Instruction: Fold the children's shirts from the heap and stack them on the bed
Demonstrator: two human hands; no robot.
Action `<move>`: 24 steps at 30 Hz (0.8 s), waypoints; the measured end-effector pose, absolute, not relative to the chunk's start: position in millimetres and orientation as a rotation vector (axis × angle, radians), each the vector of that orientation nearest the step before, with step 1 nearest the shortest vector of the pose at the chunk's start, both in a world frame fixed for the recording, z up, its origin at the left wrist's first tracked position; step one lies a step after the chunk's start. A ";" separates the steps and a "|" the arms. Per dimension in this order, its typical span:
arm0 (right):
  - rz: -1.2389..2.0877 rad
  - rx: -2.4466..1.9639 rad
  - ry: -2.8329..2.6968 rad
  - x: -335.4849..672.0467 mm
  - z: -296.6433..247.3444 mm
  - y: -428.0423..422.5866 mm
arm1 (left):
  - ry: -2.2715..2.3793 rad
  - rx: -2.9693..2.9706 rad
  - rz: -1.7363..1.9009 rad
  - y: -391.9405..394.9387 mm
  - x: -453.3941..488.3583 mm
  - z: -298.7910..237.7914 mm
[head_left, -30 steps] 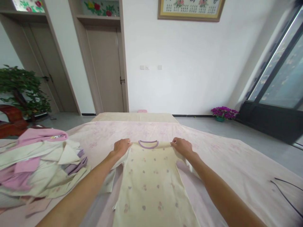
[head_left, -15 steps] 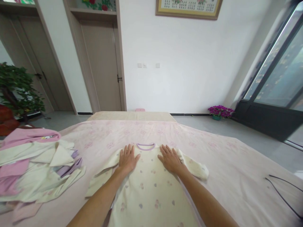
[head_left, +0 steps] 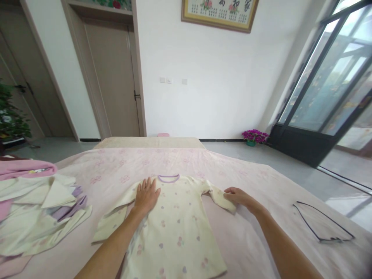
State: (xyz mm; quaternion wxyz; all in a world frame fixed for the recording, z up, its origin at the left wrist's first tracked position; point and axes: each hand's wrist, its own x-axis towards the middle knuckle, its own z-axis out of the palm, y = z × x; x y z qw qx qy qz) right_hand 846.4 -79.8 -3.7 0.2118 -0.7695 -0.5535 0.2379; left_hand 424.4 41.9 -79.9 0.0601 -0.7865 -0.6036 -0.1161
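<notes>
A cream long-sleeved shirt with small hearts, a cherry-like print and a lilac neckline lies spread out, its collar away from me. My left hand rests flat on its left shoulder, fingers stretched out. Over at the right sleeve, my right hand has its thumb and fingers closed on the sleeve's outer edge near the cuff. The left sleeve slants down and outward, partly behind my left forearm.
A pile of pink, cream and lilac clothes lies at the left. Black-framed glasses rest at the right on the pink flowered sheet. Beyond stand a purple-flowered pot and a door.
My right hand has moved from the shirt's right shoulder out to the right sleeve. My left hand stays on the left shoulder. The view has turned right, bringing the glasses into full sight.
</notes>
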 end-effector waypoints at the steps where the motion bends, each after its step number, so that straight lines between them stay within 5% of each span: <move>1: 0.753 -2.075 -1.545 849.3 -6.0 -83.6 | -1.819 -2.378 -0.363 42.0 424.1 -80.1; 10: 0.775 -1.705 -1.342 863.1 -1.3 -61.6 | -1.818 -2.390 -0.366 41.7 424.1 -77.7; 24: 0.083 -2.363 -1.373 897.5 -13.8 -49.9 | -1.772 -2.356 -0.387 42.6 424.0 -81.8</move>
